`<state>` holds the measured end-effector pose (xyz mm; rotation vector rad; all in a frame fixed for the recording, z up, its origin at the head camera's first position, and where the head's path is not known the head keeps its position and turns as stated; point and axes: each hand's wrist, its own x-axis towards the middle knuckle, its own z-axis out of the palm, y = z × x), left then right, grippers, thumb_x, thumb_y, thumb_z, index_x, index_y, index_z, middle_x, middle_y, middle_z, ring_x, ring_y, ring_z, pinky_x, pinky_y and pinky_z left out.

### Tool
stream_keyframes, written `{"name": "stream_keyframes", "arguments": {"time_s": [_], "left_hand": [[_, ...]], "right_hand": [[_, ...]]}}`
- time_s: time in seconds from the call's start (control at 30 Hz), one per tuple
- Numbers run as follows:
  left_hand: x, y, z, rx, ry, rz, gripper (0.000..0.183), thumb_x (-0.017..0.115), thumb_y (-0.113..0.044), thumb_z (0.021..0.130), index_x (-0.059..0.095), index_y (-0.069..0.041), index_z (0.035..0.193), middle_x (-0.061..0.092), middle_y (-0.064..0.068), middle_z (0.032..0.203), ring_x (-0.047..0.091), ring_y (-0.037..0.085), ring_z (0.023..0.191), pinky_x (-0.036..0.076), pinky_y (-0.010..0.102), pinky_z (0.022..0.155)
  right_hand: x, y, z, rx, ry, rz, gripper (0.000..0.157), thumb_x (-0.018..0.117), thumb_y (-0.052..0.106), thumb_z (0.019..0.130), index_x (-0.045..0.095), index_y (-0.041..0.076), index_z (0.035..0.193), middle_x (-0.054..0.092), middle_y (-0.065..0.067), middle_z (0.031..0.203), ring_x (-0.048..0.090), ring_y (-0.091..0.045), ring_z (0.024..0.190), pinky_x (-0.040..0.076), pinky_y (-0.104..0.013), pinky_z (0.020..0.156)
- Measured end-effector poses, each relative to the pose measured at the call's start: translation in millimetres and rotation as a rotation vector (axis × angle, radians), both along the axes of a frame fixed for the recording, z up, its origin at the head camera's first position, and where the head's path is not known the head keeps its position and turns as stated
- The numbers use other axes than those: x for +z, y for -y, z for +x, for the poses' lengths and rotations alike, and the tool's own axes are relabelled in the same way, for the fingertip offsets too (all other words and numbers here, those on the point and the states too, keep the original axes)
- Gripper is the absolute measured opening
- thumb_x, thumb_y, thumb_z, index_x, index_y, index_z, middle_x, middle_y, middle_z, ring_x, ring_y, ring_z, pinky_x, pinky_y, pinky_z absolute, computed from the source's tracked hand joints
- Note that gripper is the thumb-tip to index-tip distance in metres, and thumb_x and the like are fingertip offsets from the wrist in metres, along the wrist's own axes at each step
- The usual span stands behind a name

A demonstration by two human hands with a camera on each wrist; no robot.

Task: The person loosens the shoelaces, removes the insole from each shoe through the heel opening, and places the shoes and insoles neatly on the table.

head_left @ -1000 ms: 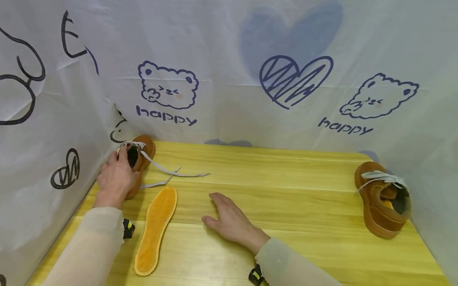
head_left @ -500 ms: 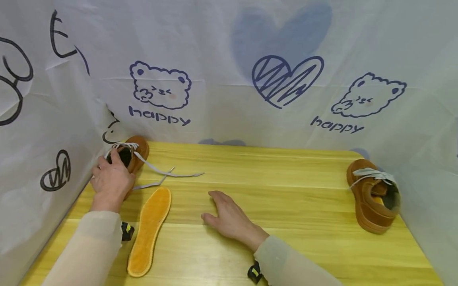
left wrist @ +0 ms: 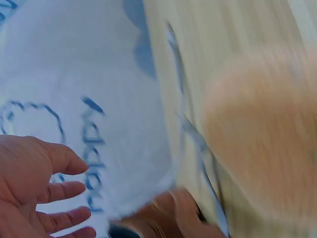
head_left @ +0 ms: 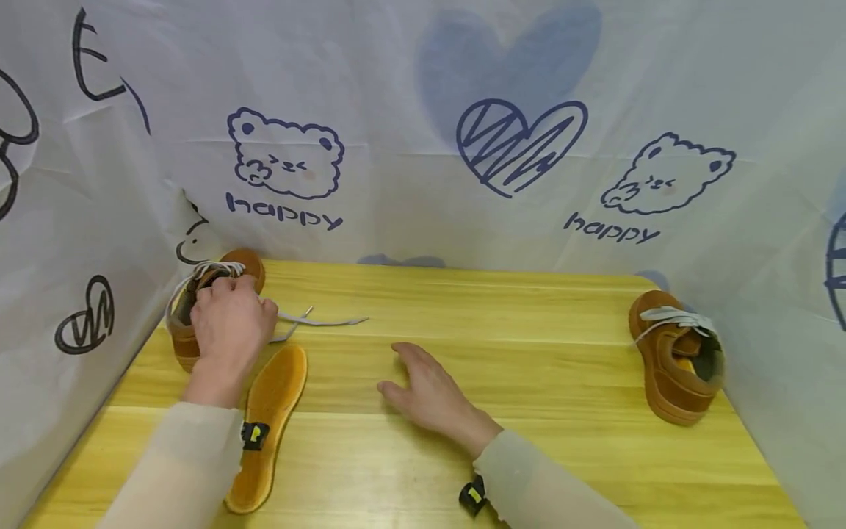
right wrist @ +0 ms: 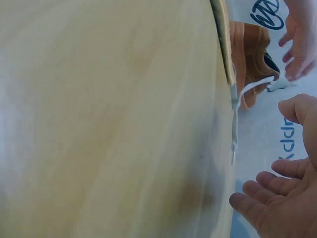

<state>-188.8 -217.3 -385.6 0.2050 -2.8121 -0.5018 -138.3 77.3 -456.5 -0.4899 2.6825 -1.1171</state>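
Observation:
A brown shoe [head_left: 186,345] with loose pale laces [head_left: 330,322] lies at the back left, its opening partly covered by my left hand [head_left: 233,317]. Bent loosely, the fingers of that hand hold nothing; in the left wrist view they hang apart above the shoe [left wrist: 173,210]. An orange insole [head_left: 280,378] rests on the table just in front of the shoe, partly overlapped by my left wrist's black strap. My right hand [head_left: 436,393] hovers over the middle of the table with thumb and fingers spread, touching no object.
At the right end of the wooden table [head_left: 502,323] stands a second brown shoe [head_left: 670,386], laces gathered on top and something orange inside. White cloth walls [head_left: 396,162] with drawn bears and hearts enclose the back and both sides.
My left hand has drawn out of the shoe's opening and moved right, over the shoe's right side. My right hand stays nearly in place. The whole head view has shifted slightly.

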Motion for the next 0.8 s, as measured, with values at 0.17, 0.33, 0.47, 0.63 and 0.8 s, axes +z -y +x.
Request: {"name": "stream_keyframes", "arguments": {"time_s": [0.17, 0.33, 0.47, 0.63, 0.8], "left_hand": [[4.6, -38.2, 11.5, -0.124, -0.081, 0.068, 0.038, 0.056, -0.019, 0.102, 0.066, 0.005, 0.13, 0.059, 0.032, 0.132, 0.05, 0.054, 0.122, 0.04, 0.064, 0.106], [-7.0, -77.2, 28.4, -0.26, -0.071, 0.19, 0.034, 0.061, -0.019, 0.104, 0.066, 0.001, 0.132, 0.061, 0.026, 0.136, 0.051, 0.049, 0.13, 0.043, 0.059, 0.109], [-22.1, -102.3, 44.1, -0.35, -0.073, 0.239, 0.034, 0.067, -0.018, 0.102, 0.067, -0.002, 0.132, 0.064, 0.022, 0.135, 0.054, 0.044, 0.128, 0.049, 0.056, 0.105], [-38.6, -119.3, 58.7, -0.451, -0.085, 0.269, 0.037, 0.072, -0.02, 0.1, 0.067, -0.005, 0.133, 0.066, 0.017, 0.136, 0.056, 0.041, 0.13, 0.05, 0.056, 0.105], [-48.9, -129.3, 70.3, -0.517, -0.084, 0.271, 0.04, 0.074, -0.02, 0.099, 0.065, -0.006, 0.135, 0.066, 0.013, 0.137, 0.057, 0.038, 0.131, 0.053, 0.054, 0.104]], "right_hand": [[5.2, -8.3, -0.2, -0.041, -0.004, -0.032, 0.071, 0.065, 0.041, 0.104, 0.038, 0.011, 0.162, 0.04, -0.011, 0.167, 0.039, -0.034, 0.154, 0.035, -0.054, 0.123], [8.6, -20.6, 1.5, -0.086, -0.025, -0.065, 0.072, 0.066, 0.042, 0.103, 0.04, 0.01, 0.161, 0.043, -0.012, 0.164, 0.044, -0.035, 0.151, 0.039, -0.056, 0.12], [8.2, -33.4, 4.5, -0.135, -0.035, -0.056, 0.071, 0.067, 0.043, 0.103, 0.041, 0.011, 0.161, 0.045, -0.011, 0.163, 0.046, -0.034, 0.149, 0.04, -0.056, 0.119], [8.3, -48.3, 7.1, -0.176, -0.052, -0.06, 0.07, 0.069, 0.038, 0.102, 0.042, 0.009, 0.16, 0.048, -0.014, 0.161, 0.047, -0.036, 0.148, 0.04, -0.058, 0.119], [11.5, -63.7, 8.9, -0.219, -0.057, -0.054, 0.07, 0.071, 0.037, 0.101, 0.043, 0.009, 0.159, 0.048, -0.014, 0.161, 0.045, -0.037, 0.149, 0.038, -0.059, 0.119]]}}
